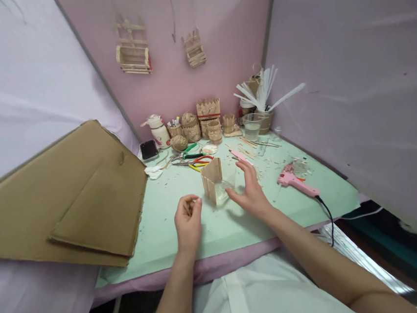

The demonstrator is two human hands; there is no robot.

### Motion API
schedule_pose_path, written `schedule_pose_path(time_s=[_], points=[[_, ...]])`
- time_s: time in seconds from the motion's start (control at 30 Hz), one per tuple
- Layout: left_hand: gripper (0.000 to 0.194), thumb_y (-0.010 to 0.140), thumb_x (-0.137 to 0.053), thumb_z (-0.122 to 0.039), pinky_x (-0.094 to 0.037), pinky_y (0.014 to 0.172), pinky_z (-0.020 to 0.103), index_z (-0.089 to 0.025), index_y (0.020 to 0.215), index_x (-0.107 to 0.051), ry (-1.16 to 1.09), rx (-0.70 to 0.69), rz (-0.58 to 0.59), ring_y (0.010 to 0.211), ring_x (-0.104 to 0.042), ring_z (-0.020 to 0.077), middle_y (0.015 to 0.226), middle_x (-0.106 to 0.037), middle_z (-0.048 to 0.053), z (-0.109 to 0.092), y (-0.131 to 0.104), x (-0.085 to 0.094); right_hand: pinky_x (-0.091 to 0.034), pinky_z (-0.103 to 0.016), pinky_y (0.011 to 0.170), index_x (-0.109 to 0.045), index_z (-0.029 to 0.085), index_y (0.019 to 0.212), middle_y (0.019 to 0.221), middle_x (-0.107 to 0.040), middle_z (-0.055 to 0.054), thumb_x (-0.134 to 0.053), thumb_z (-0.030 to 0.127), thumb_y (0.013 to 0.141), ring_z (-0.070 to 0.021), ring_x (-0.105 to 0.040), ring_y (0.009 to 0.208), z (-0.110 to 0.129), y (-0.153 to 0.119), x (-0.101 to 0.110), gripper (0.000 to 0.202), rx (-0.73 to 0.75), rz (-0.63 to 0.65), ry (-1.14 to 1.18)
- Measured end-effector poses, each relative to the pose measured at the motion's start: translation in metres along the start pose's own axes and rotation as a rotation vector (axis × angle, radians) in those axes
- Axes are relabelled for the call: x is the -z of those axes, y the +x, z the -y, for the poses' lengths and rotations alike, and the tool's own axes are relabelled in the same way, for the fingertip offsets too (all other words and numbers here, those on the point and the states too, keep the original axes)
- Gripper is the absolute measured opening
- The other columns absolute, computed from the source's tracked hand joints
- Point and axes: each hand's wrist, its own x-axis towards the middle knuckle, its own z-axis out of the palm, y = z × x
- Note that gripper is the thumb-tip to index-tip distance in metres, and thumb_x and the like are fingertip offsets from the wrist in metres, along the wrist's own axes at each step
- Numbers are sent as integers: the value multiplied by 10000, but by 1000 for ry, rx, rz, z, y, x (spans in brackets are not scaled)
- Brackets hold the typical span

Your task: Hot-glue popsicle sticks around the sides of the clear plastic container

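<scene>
A clear square container [222, 192] stands on the green tabletop in front of me, with wooden sticks [208, 182] covering its left and back sides. My right hand [247, 190] is at the container's right side, thumb and fingers spread around its clear part. Whether the thumb touches it I cannot tell. Just left of the container, my left hand [190, 217] is raised with its fingers curled in and the thumb pressed against them. Anything between those fingers is too small to name.
Pliers and cutters [194, 162] lie behind the container. On the right rests a pink glue gun [297, 181] with a black cord. Large cardboard sheets [87, 202] lean at left. Jars, twine, a thermos [159, 131] and a water cup [252, 127] line the back.
</scene>
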Motion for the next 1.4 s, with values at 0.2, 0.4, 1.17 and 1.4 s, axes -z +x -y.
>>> schedule_pose_path(time_s=[0.2, 0.4, 1.17, 1.4], points=[[622, 591, -835, -205, -511, 786, 301, -188, 1179, -633, 128, 36, 173, 938, -659, 200, 1206, -672, 118, 6, 34, -11, -408, -545, 1101, -186, 218, 1523, 1467, -453, -202, -629, 284, 823, -296, -469, 1367, -7, -7, -12, 831, -202, 167, 274], [427, 701, -739, -238, -439, 1041, 398, -168, 1117, -669, 29, 59, 328, 1240, -581, 269, 1275, -677, 114, 15, 35, -7, -431, -540, 1078, -268, 180, 1480, 1414, -477, -201, -610, 258, 826, -303, -466, 1338, 13, -20, -11, 742, -99, 63, 200], [560, 699, -726, -227, -490, 984, 380, -178, 1249, -634, -17, 69, 381, 1222, -585, 293, 1356, -632, 106, 16, 30, -5, -470, -537, 1050, -243, 205, 1480, 1384, -453, -179, -586, 254, 866, -300, -454, 1331, 8, -33, -11, 705, -54, 16, 165], [493, 778, -698, -260, -475, 984, 369, -189, 1260, -623, 108, 20, 305, 1261, -565, 276, 1347, -628, 125, 18, 30, -4, -480, -529, 1039, -266, 197, 1471, 1339, -479, -166, -590, 254, 849, -284, -496, 1281, -1, -31, -15, 704, -149, 33, 206]])
